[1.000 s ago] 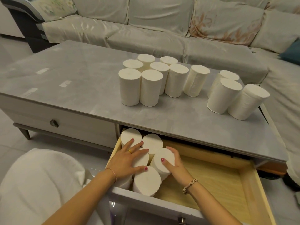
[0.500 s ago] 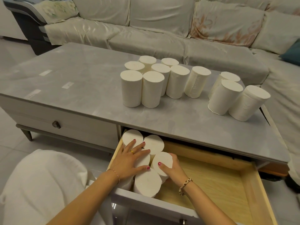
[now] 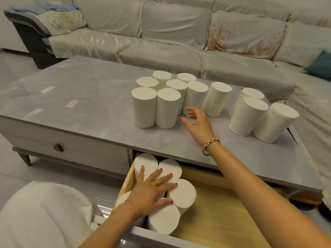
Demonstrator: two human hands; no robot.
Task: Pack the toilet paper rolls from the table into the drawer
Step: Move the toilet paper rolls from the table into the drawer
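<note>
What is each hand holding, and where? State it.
Nothing is gripped. The left hand lies flat, palm down, on the tops of the rolls in the drawer. The right hand is open above the table, empty.

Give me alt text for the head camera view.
A person's right hand reaches, open, toward upright toilet paper rolls on a grey table, while the left hand rests flat on rolls packed in the open drawer below. A sofa stands behind.
</note>
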